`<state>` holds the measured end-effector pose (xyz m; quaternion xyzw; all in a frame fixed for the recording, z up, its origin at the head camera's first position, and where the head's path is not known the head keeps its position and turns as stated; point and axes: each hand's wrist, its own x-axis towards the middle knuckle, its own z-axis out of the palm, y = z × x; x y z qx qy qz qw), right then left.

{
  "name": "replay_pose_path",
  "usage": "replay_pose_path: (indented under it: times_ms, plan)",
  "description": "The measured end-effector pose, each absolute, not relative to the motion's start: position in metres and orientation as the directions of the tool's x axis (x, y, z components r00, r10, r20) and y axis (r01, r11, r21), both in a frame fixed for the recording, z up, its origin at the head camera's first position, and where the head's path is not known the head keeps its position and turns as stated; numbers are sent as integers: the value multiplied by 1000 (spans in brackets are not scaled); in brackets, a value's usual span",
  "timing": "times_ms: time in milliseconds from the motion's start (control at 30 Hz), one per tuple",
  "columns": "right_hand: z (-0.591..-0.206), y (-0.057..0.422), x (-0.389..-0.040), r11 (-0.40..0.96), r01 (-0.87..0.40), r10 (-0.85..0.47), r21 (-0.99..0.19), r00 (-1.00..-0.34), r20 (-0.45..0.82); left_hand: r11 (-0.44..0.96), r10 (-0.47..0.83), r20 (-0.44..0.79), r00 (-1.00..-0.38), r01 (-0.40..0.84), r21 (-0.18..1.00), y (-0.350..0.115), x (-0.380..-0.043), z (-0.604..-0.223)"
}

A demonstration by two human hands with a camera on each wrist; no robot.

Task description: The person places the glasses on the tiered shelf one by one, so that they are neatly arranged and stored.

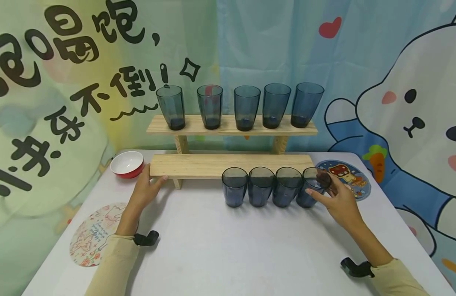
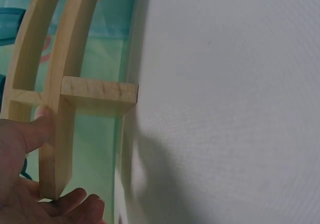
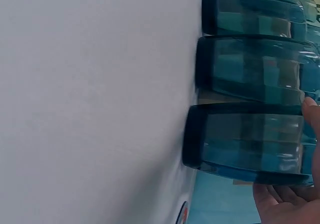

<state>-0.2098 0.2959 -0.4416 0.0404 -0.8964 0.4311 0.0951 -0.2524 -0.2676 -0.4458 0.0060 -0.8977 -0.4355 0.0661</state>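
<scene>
A two-tier wooden shelf [image 1: 187, 165] stands at the back of the table. My left hand [image 1: 143, 190] grips the left end of its lower board, thumb on one face and fingers round the other, as the left wrist view shows. In front of the lower board's right half, several blue tinted glasses [image 1: 261, 190] stand upright in a row on the table. The rightmost glass [image 1: 306, 199] is between the thumb and fingers of my right hand [image 1: 340, 203], which holds it near the rim. That glass [image 3: 245, 141] stands close beside its neighbour [image 3: 250, 66].
More blue glasses [image 1: 247, 109] line the upper board [image 1: 191, 131]. A red and white bowl [image 1: 127, 164] sits left of the shelf. Round printed mats lie at left [image 1: 95, 240] and back right [image 1: 357, 181]. A cartoon curtain [image 1: 257, 37] hangs behind the table [image 1: 235, 250].
</scene>
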Motion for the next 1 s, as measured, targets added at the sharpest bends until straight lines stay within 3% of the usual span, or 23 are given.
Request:
replay_pose_path:
  times_ms: [233, 633, 1000]
  plan:
    - [-418, 304, -203, 664, -113, 4, -739, -988, 154, 623, -65, 99, -993, 37, 781, -265, -253, -447]
    - [-356, 299, -223, 676, -205, 19, -707, -955, 296, 636, -67, 85, -994, 23, 771, -269, -252, -442]
    - [-364, 288, -269, 659, -214, 28, -721, -951, 308, 638, -65, 90, -994, 27, 770, -268, -254, -445]
